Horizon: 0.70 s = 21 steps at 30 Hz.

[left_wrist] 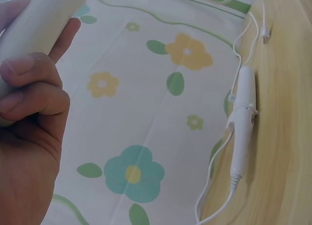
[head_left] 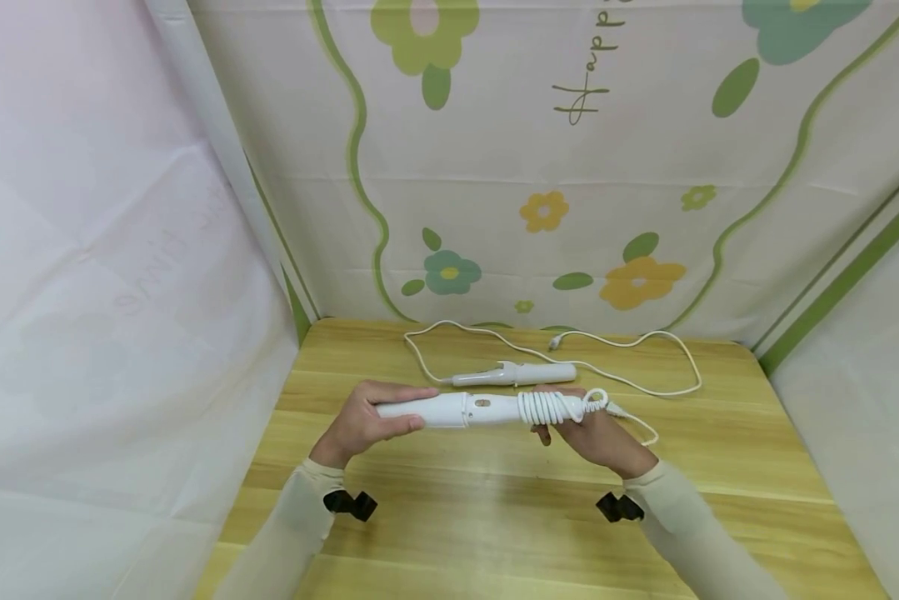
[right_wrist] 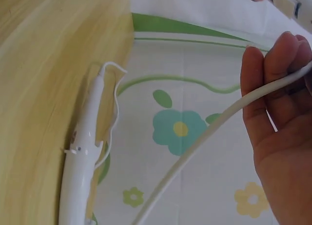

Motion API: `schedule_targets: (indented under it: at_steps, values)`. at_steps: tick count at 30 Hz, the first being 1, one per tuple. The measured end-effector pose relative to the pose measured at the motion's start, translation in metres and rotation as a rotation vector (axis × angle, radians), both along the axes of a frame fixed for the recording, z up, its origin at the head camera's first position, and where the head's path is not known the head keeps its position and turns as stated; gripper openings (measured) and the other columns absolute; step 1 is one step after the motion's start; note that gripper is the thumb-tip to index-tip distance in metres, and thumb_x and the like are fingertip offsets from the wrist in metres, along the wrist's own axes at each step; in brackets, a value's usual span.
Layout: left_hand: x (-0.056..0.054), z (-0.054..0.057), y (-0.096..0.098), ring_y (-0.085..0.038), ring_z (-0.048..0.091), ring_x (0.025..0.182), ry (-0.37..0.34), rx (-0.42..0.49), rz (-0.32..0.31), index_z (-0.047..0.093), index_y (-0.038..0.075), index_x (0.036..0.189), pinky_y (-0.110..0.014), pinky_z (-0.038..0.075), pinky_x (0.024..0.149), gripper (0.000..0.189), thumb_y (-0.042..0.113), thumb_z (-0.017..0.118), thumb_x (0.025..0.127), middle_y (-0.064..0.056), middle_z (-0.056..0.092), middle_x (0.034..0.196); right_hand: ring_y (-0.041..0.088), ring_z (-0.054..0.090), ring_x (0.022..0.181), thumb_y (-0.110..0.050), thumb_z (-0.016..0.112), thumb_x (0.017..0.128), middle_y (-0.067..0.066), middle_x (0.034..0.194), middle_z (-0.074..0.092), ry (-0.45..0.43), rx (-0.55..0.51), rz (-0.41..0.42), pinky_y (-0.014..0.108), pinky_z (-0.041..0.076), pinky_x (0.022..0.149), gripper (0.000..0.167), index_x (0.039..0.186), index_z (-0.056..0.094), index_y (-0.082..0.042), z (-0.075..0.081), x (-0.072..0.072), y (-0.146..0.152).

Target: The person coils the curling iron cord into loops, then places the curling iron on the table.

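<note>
A white hair straightener [head_left: 442, 410] is held level above the table. My left hand [head_left: 367, 421] grips its thick end, thumb on the near side and fingers over the far side. In the left wrist view, curled fingers [left_wrist: 36, 83] wrap round the white body. White cord [head_left: 542, 408] is wound in several turns about the straightener's other end. There my right hand [head_left: 602, 442] holds the loose cord [right_wrist: 204, 134], which runs across its bent fingers in the right wrist view. Its thumb is hidden there.
A second white hair straightener [head_left: 539, 373] lies behind the held one on the wooden table [head_left: 479, 533]. Its loose cord [head_left: 681, 337] loops across the back of the table, ending in a plug [head_left: 554, 342]. Flower-printed cloth [head_left: 494, 150] rises behind; pale cloth [head_left: 104, 333] hangs at the left.
</note>
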<state>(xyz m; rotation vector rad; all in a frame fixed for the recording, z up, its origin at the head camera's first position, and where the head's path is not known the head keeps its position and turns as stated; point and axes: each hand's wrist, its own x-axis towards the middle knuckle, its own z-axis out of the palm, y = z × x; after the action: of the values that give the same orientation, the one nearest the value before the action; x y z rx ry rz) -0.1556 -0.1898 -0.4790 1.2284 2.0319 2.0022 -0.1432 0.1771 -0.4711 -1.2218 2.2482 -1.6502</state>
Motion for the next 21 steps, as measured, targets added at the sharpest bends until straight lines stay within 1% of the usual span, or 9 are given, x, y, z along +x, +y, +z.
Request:
schedule_targets:
  at_steps: [3, 4, 7, 10, 13, 14, 16, 18, 21]
  values:
    - [0.0, 0.0, 0.001, -0.009, 0.075, 0.101, -0.013, 0.01, 0.014, 0.08, 0.01, 0.132, -0.03, 0.063, 0.082, 0.05, -0.016, 0.075, 0.09, 0.002, 0.078, 0.13, 0.024, 0.063, 0.069, 0.002, 0.046, 0.115, 0.011, 0.08, 0.064, -0.093, -0.003, -0.01, 0.031, 0.056, 0.074, 0.026, 0.103, 0.066, -0.008, -0.003, 0.005, -0.003]
    - [0.0, -0.001, 0.002, -0.009, 0.075, 0.098, -0.016, 0.011, 0.022, 0.08, 0.009, 0.132, -0.029, 0.062, 0.079, 0.049, -0.016, 0.075, 0.09, 0.002, 0.079, 0.129, 0.024, 0.064, 0.07, 0.0, 0.044, 0.116, 0.012, 0.081, 0.063, -0.113, 0.001, -0.014, 0.032, 0.058, 0.077, 0.025, 0.106, 0.066, -0.007, -0.005, 0.006, -0.003]
    - [0.001, 0.0, 0.003, -0.009, 0.071, 0.09, -0.041, 0.008, 0.06, 0.08, 0.008, 0.131, -0.026, 0.06, 0.073, 0.045, -0.013, 0.076, 0.092, 0.003, 0.08, 0.126, 0.022, 0.064, 0.069, -0.003, 0.04, 0.118, 0.01, 0.083, 0.063, -0.115, 0.023, -0.045, 0.033, 0.06, 0.08, 0.026, 0.114, 0.065, -0.005, -0.008, 0.007, -0.006]
    - [0.002, 0.002, 0.003, -0.008, 0.064, 0.076, -0.073, -0.008, 0.107, 0.08, 0.006, 0.13, -0.022, 0.054, 0.06, 0.04, -0.01, 0.077, 0.094, 0.009, 0.08, 0.123, 0.018, 0.064, 0.067, -0.003, 0.039, 0.118, 0.01, 0.082, 0.064, -0.096, 0.027, -0.084, 0.033, 0.06, 0.077, 0.027, 0.119, 0.066, -0.003, -0.013, 0.007, -0.01]
    - [0.003, 0.004, 0.003, -0.007, 0.06, 0.069, -0.086, -0.025, 0.147, 0.079, 0.004, 0.131, -0.021, 0.05, 0.054, 0.038, -0.007, 0.077, 0.095, 0.012, 0.08, 0.123, 0.018, 0.065, 0.067, -0.006, 0.039, 0.119, 0.008, 0.08, 0.065, -0.112, 0.021, -0.125, 0.032, 0.059, 0.075, 0.029, 0.123, 0.068, -0.001, -0.017, 0.008, -0.012]
    - [0.003, 0.005, 0.003, -0.006, 0.058, 0.067, -0.09, -0.03, 0.161, 0.079, 0.003, 0.131, -0.02, 0.048, 0.052, 0.037, -0.007, 0.078, 0.095, 0.013, 0.08, 0.122, 0.019, 0.065, 0.068, -0.006, 0.039, 0.119, 0.007, 0.08, 0.065, -0.117, 0.019, -0.135, 0.032, 0.059, 0.075, 0.03, 0.123, 0.068, -0.001, -0.019, 0.008, -0.013]
    - [0.003, 0.006, 0.002, -0.006, 0.057, 0.065, -0.087, -0.038, 0.192, 0.078, 0.001, 0.131, -0.021, 0.047, 0.051, 0.037, -0.006, 0.078, 0.095, 0.014, 0.08, 0.12, 0.019, 0.067, 0.071, -0.009, 0.038, 0.12, 0.005, 0.079, 0.065, -0.135, 0.015, -0.15, 0.032, 0.061, 0.077, 0.031, 0.116, 0.068, -0.002, -0.022, 0.009, -0.014]
    - [0.003, 0.006, 0.001, -0.005, 0.056, 0.064, -0.09, -0.038, 0.22, 0.077, -0.001, 0.13, -0.021, 0.047, 0.05, 0.036, -0.006, 0.079, 0.094, 0.013, 0.081, 0.117, 0.02, 0.067, 0.072, -0.01, 0.038, 0.12, 0.007, 0.079, 0.065, -0.143, -0.001, -0.159, 0.033, 0.062, 0.078, 0.033, 0.112, 0.068, -0.002, -0.025, 0.009, -0.015]
    - [0.002, 0.007, 0.0, -0.004, 0.053, 0.06, -0.095, -0.034, 0.252, 0.077, -0.002, 0.13, -0.02, 0.045, 0.048, 0.036, -0.006, 0.078, 0.094, 0.012, 0.081, 0.108, 0.019, 0.067, 0.071, -0.01, 0.037, 0.12, 0.009, 0.077, 0.063, -0.15, -0.024, -0.167, 0.033, 0.062, 0.077, 0.033, 0.113, 0.069, -0.004, -0.029, 0.01, -0.015]
